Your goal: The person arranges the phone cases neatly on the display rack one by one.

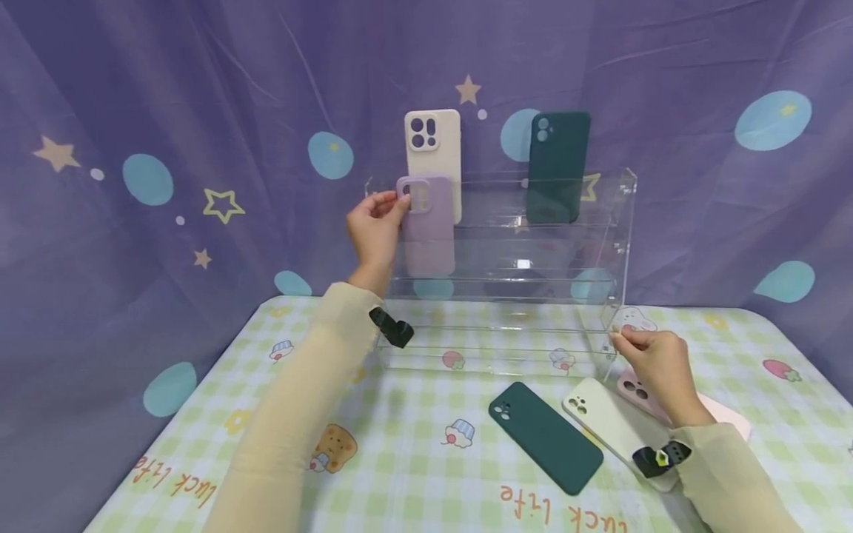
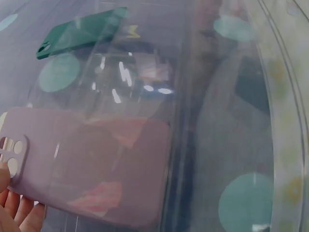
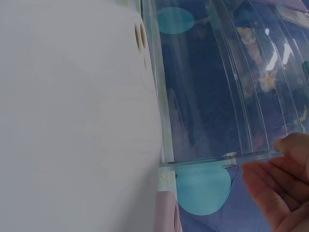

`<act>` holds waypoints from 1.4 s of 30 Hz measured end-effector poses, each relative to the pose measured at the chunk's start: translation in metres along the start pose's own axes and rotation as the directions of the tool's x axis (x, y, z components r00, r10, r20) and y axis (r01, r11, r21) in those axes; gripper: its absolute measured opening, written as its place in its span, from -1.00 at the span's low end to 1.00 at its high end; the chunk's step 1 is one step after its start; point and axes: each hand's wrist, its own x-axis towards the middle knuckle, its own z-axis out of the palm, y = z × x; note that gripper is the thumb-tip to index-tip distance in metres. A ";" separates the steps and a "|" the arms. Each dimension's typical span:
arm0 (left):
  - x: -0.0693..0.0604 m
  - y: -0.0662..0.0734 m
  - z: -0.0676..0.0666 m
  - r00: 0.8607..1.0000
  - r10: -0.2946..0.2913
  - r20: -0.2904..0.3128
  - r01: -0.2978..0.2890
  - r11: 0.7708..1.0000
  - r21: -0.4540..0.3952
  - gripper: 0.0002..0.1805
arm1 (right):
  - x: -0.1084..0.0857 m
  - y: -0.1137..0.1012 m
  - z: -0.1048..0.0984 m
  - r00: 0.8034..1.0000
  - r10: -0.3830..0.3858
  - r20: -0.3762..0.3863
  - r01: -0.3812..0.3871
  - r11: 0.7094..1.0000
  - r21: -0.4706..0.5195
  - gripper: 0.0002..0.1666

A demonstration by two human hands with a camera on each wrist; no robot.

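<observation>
Pinching | left hand (image 1: 376,231): lilac phone case (image 1: 429,235) (rounded corners) | right hand (image 1: 661,371): clear rack (image 1: 520,279)

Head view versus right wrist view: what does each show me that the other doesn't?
Only the head view: the left hand pinching the lavender case by its camera end, and the dark green case lying on the table.

Only the right wrist view: the palm side of the right hand.

Both: that hand at the right side of the clear rack, plus the white case and pink case on the table.
</observation>
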 end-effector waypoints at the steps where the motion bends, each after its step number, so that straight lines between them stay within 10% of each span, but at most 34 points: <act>1: -0.001 -0.001 -0.001 1.000 0.016 0.000 -0.016 1.000 0.024 -0.73 | 0.000 0.000 0.000 1.000 -0.001 0.001 0.001 1.000 -0.004 -0.69; 13: -0.004 -0.010 -0.003 0.989 0.146 -0.011 -0.143 0.980 0.138 -0.72 | 0.000 0.000 -0.001 1.000 0.017 0.015 -0.017 1.000 0.008 -0.69; 26: -0.007 -0.004 -0.014 0.989 0.144 0.039 -0.146 0.988 0.057 -0.69 | 0.000 -0.001 -0.001 1.000 0.011 0.002 -0.011 1.000 0.005 -0.67; 42: -0.029 -0.025 -0.078 0.992 0.083 0.099 -0.091 0.992 0.085 -0.68 | -0.002 -0.001 -0.012 0.992 0.026 0.123 -0.025 1.000 -0.013 -0.50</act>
